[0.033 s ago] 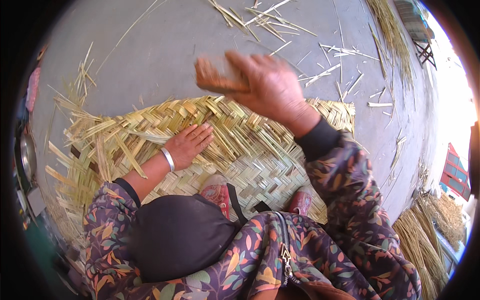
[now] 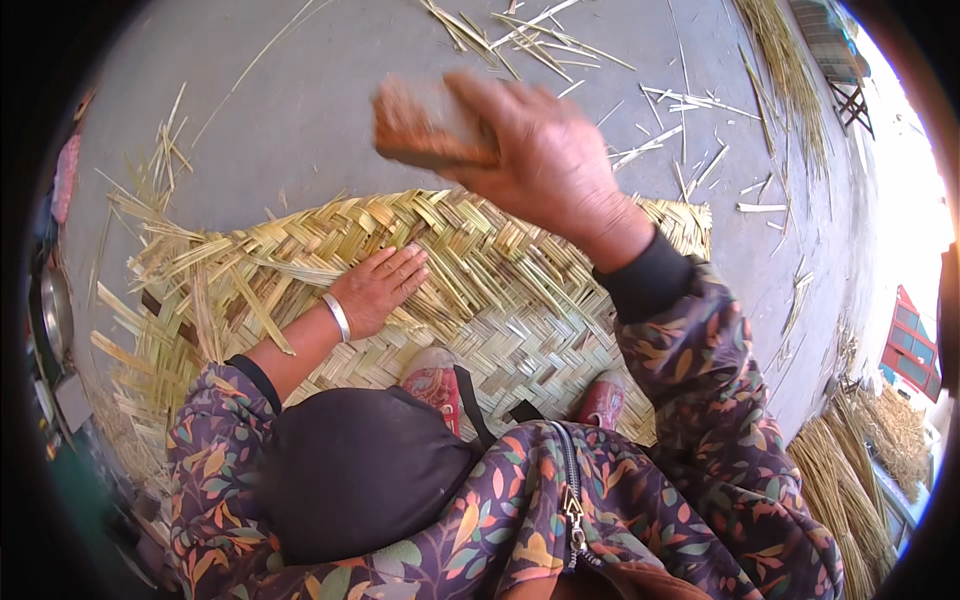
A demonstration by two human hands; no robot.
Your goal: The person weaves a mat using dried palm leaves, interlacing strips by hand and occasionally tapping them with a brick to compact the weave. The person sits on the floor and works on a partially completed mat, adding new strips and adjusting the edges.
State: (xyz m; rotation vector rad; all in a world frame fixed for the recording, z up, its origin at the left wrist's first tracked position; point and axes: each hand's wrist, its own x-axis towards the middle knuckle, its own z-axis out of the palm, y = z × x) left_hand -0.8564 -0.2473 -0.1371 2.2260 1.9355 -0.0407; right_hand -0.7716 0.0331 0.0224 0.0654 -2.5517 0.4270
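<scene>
A woven mat of split straw-coloured reed strips lies on the ground under my feet, with loose strip ends fanning out at its left. My left hand rests flat on the mat near its far edge, fingers stretched and holding nothing. Raised above that far edge, my right hand grips a reddish-brown brick. Motion smears the brick and the fingertips. The brick is apart from the mat, and my right forearm hides part of the weave.
Cut strips are scattered over the grey floor beyond the mat. Long reed bundles lie at the far right and near right. A metal bowl is at the left rim. My shoes stand on the mat.
My right hand has risen slightly with the brick, moving a little away from the mat. My left hand stays where it was.
</scene>
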